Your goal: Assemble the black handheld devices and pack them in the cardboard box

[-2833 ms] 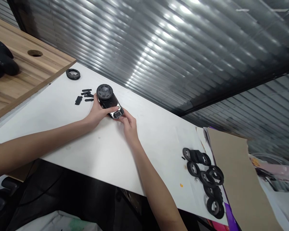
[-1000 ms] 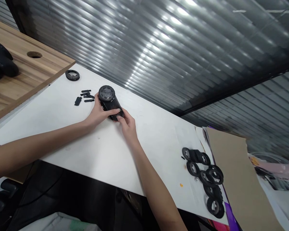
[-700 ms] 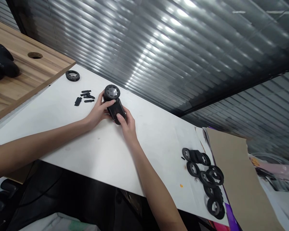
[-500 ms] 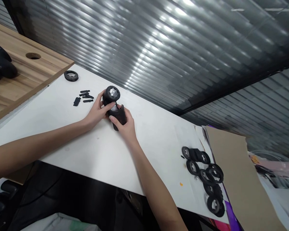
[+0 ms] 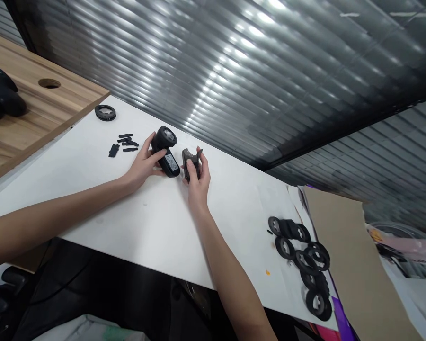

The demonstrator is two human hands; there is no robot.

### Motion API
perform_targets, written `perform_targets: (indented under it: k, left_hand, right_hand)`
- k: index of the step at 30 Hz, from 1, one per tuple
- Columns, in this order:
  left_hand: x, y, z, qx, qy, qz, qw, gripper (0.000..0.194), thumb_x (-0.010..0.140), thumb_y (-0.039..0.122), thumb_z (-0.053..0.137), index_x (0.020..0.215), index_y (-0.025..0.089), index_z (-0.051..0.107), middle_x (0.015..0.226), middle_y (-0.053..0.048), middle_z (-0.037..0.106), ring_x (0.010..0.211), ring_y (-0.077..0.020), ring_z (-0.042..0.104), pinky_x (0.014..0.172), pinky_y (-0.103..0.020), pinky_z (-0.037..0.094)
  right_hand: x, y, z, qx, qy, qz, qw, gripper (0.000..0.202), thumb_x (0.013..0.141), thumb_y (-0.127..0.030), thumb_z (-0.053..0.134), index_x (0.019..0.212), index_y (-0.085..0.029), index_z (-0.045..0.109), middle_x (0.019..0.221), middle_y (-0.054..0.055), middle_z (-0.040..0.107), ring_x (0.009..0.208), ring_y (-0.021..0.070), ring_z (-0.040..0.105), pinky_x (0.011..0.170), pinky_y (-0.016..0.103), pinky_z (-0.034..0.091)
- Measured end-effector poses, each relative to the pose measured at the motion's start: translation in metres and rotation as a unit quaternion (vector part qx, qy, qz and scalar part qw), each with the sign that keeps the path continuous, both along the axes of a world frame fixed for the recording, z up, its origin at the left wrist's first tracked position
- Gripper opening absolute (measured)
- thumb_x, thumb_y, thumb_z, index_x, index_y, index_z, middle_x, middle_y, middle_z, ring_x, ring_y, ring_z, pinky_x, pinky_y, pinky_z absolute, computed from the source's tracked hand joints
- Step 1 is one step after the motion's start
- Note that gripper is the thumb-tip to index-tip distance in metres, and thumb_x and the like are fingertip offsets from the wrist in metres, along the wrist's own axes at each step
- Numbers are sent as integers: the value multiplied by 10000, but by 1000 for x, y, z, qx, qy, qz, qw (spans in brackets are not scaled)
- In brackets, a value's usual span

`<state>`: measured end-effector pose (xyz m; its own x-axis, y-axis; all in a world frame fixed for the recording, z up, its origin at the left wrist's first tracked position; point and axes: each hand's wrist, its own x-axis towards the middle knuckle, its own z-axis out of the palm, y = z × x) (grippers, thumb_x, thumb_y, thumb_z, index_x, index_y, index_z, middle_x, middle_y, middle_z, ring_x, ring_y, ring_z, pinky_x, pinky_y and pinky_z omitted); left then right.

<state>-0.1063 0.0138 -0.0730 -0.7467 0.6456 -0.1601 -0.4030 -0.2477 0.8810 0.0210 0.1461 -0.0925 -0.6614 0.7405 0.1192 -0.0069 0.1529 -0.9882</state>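
Note:
My left hand [image 5: 145, 160] is wrapped round a black fabric shaver [image 5: 165, 137] with a round perforated metal head at its top. A pale printed label [image 5: 172, 162] shows on its handle, tilted down to the right. My right hand [image 5: 198, 182] grips a dark, hollow lint container [image 5: 190, 163] with a curved cut-out rim, thumb on its near side. A narrow gap separates the container from the shaver, and both are held over the white table [image 5: 156, 227].
Small flat black pieces [image 5: 128, 141] and a black ring [image 5: 105, 112] lie to the left. Several black rings [image 5: 303, 259] are grouped at the right, near a brown cardboard sheet [image 5: 351, 251]. A wooden surface [image 5: 57, 109] borders the left side; a corrugated metal wall [image 5: 206, 71] stands behind.
My right hand has pulled the lint container off the shaver's handle and moved it to the right, uncovering the label. The shaver has turned slightly in my left hand.

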Motion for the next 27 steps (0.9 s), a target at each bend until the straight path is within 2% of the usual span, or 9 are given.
perform_targets:
  k: [2,4,6,8,11,14,18,22,27]
  left_hand:
    - [1,-1,-1,1,6,-10,1000,968,927,321,849,1770,366,375,1321,-120,699,1029,-295,754,877,-573,737]
    - [2,-2,-1,7,2,-27,1000,983,938,341,846,1786,394,352,1371,-117,693,1081,-306,754,908,-577,729]
    - [4,-3,0,16,-9,-49,999,953,966,383,821,1791,418,345,1427,-114,682,1128,-318,754,938,-591,719]
    - [5,-4,1,23,-17,-69,997,925,993,443,796,1795,430,336,1491,-115,661,1159,-328,754,965,-604,709]
    - [7,-5,2,27,-16,-79,996,973,988,482,807,1812,432,292,1564,-127,623,1222,-348,742,1012,-624,691]
    - [9,-5,-1,24,1,-83,996,1102,923,407,874,1825,435,242,1597,-135,600,1330,-374,701,1056,-641,673]
    - [11,-6,-3,19,29,-104,994,1229,858,341,932,1831,460,191,1671,-135,541,1455,-393,633,1122,-625,645]
    - [10,-8,-2,2,48,-133,990,1270,866,363,937,1835,480,125,1716,-146,498,1456,-393,636,1155,-624,620]
    - [10,-10,2,1,52,-170,984,1266,874,383,949,1833,488,130,1637,-157,585,1421,-391,667,1142,-616,626]
  right_hand:
    - [1,0,-3,46,-4,28,999,752,1016,-697,688,1668,-342,567,1496,121,723,1303,310,742,968,432,674]
    - [1,-1,-4,101,-5,59,993,708,1029,-696,676,1624,-315,631,1576,121,704,1425,321,688,1203,529,579]
    - [1,-3,-5,132,-8,74,989,689,1031,-697,677,1590,-294,671,1599,121,703,1496,326,650,1306,564,492]
    - [1,-5,-4,131,-14,69,989,692,1025,-700,683,1577,-282,686,1598,121,711,1516,331,645,1313,570,490]
    - [2,-8,-3,114,-18,59,992,705,1004,-694,714,1569,-274,689,1577,122,729,1526,340,646,1256,560,555]
    - [3,-10,-2,106,-20,55,993,718,986,-685,741,1568,-269,682,1527,127,762,1507,342,670,1193,536,611]
    - [4,-12,-1,117,-10,46,992,710,973,-686,754,1547,-274,682,1514,128,773,1476,342,702,1212,542,602]
    - [6,-12,3,118,-17,35,992,718,961,-694,762,1541,-283,662,1490,118,791,1388,340,761,1180,547,624]
    - [8,-15,-1,126,-45,18,991,731,979,-704,741,1589,-322,615,1520,89,777,1376,340,764,1201,562,603]
